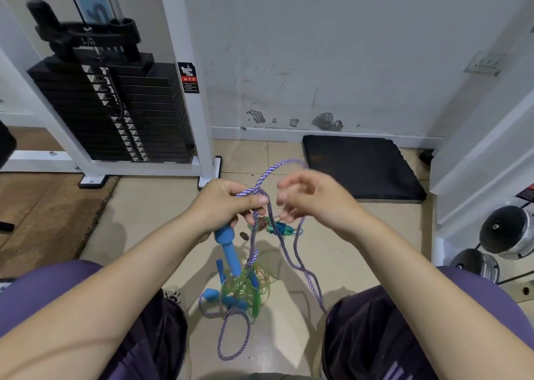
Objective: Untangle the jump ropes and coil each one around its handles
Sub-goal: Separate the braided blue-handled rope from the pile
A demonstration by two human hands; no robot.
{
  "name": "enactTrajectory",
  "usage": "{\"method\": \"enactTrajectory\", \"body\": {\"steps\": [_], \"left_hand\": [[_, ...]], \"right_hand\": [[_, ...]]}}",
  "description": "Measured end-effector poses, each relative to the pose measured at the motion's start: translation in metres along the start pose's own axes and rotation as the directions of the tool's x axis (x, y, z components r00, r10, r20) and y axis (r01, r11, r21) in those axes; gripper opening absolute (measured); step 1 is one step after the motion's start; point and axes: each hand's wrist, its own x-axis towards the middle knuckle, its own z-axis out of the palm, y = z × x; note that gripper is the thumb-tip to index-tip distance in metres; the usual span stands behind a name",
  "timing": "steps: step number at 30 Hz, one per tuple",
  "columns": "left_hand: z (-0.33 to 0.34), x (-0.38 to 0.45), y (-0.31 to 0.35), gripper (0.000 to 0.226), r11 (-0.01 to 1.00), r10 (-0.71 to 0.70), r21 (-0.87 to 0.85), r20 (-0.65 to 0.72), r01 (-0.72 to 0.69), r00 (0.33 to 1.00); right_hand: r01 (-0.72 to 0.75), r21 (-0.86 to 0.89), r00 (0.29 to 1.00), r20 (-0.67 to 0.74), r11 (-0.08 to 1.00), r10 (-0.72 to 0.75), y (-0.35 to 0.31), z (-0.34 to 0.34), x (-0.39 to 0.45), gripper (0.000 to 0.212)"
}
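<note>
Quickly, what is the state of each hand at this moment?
Left hand: closed, holding the purple rope and the blue handle.
Right hand: fingers curled and motion-blurred beside the rope; whether it grips cannot be told.

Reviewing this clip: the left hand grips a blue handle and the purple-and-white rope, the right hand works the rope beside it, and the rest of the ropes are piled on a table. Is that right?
Not quite. In the head view the left hand does grip the blue handle and purple-and-white rope, with the right hand beside it, but the tangled pile lies on the tiled floor, not on a table.
</note>
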Motion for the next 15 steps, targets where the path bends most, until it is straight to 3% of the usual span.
{"method": "enactTrajectory", "body": {"steps": [3, 5, 6, 8, 11, 15], "left_hand": [[0.004, -0.002, 0.007, 0.025, 0.973, 0.027, -0.228, 0.038, -0.018, 0.999], [0.004, -0.004, 0.01, 0.024, 0.942, 0.045, -0.335, 0.063, -0.021, 0.997], [0.003, -0.005, 0.012, 0.023, 0.932, 0.055, -0.362, 0.066, -0.027, 0.996], [0.0, -0.005, 0.015, 0.024, 0.934, 0.077, -0.354, 0.055, -0.052, 0.995], [-0.011, -0.003, 0.013, 0.031, 0.986, 0.072, -0.152, 0.065, -0.061, 0.995], [-0.012, -0.005, -0.002, 0.014, 0.944, -0.054, 0.328, 0.279, -0.042, 0.959]], "right_hand": [[-0.098, -0.178, 0.982, 0.14, 0.979, 0.124, 0.016, 0.014, 0.0, 0.023], [-0.086, -0.278, 0.976, 0.172, 0.957, 0.137, 0.023, 0.024, 0.002, 0.013], [-0.064, -0.312, 0.975, 0.183, 0.948, 0.126, 0.024, 0.027, 0.003, 0.005], [-0.03, -0.31, 0.98, 0.177, 0.95, 0.089, 0.023, 0.029, 0.004, 0.009], [0.022, -0.13, 0.99, 0.142, 0.991, -0.004, 0.01, 0.025, 0.002, 0.016], [0.119, 0.17, 0.991, 0.039, 0.978, -0.127, -0.008, 0.013, 0.0, 0.016]]}}
